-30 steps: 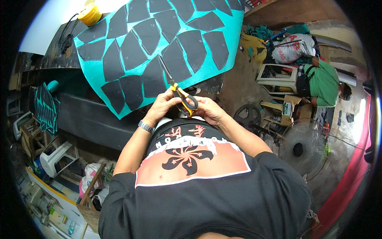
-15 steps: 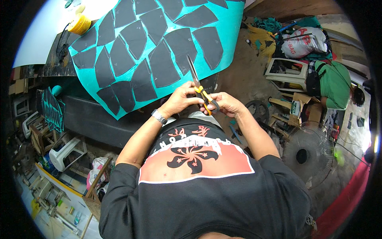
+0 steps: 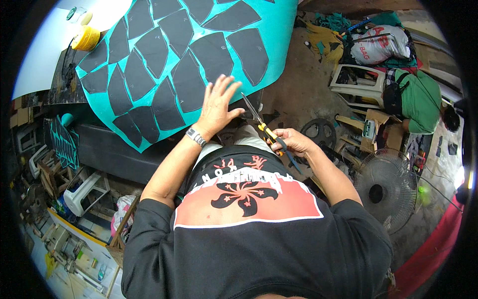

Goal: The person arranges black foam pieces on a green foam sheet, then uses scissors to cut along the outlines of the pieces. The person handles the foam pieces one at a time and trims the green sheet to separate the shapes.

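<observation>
In my right hand [image 3: 295,141] is a pair of scissors [image 3: 269,132] with yellow and black handles, its blades pointing up and left toward the sheet's edge. My left hand [image 3: 218,105] is raised with fingers spread and nothing in it, over the near edge of a large teal sheet [image 3: 271,70]. The fingertips are slightly blurred, and I cannot tell whether they touch the sheet. Dark grey pieces [image 3: 211,52] of several shapes lie close together on the teal sheet, with narrow teal gaps between them.
A yellow tub [image 3: 85,38] stands by the sheet's far left corner. On the right are a standing fan [image 3: 382,192], a white plastic stool [image 3: 356,84], a stuffed white bag [image 3: 381,46] and a person in green [image 3: 420,102]. Another white stool [image 3: 87,192] stands at left.
My left hand has let go of the scissors, moved up and left, and spread its fingers. My right hand has shifted slightly right and down with the scissors.
</observation>
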Available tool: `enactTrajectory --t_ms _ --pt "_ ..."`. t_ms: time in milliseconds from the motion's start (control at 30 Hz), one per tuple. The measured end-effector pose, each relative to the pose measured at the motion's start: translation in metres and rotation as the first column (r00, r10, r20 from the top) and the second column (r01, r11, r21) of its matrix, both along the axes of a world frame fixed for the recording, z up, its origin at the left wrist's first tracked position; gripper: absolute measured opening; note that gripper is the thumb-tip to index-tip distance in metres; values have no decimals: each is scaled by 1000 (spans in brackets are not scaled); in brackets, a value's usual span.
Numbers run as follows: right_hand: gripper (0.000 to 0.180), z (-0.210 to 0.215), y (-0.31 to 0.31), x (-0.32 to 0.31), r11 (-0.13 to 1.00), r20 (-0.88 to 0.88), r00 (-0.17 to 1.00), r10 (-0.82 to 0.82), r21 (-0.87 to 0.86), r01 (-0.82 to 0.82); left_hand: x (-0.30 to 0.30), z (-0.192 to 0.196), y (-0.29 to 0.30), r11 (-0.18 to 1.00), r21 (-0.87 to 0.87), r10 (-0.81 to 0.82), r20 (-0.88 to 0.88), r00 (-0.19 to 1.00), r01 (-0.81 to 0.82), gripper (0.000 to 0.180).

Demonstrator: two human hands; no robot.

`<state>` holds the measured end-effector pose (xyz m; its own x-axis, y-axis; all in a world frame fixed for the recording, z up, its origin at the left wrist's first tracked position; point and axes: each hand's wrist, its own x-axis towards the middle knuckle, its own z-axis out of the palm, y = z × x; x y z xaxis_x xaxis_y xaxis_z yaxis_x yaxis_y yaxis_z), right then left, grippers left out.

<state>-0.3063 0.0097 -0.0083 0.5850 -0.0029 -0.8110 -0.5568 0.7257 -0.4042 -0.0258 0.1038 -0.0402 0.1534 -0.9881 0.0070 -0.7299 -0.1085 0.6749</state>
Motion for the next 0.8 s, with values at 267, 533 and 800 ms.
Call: enactTrajectory --t_ms 267,533,800 --pt "27 -6 10 -16 993 -72 997 -32 -119 23 14 -26 -2 996 84 -67 304 950 43 82" --pt "25 -3 7 -26 990 -88 991 -96 -116 86 -12 -22 -19 977 -32 -189 313 931 209 73" --pt "43 -5 1 -44 985 -74 987 -144 -101 137 -19 -36 -60 974 -31 -214 218 952 226 56"
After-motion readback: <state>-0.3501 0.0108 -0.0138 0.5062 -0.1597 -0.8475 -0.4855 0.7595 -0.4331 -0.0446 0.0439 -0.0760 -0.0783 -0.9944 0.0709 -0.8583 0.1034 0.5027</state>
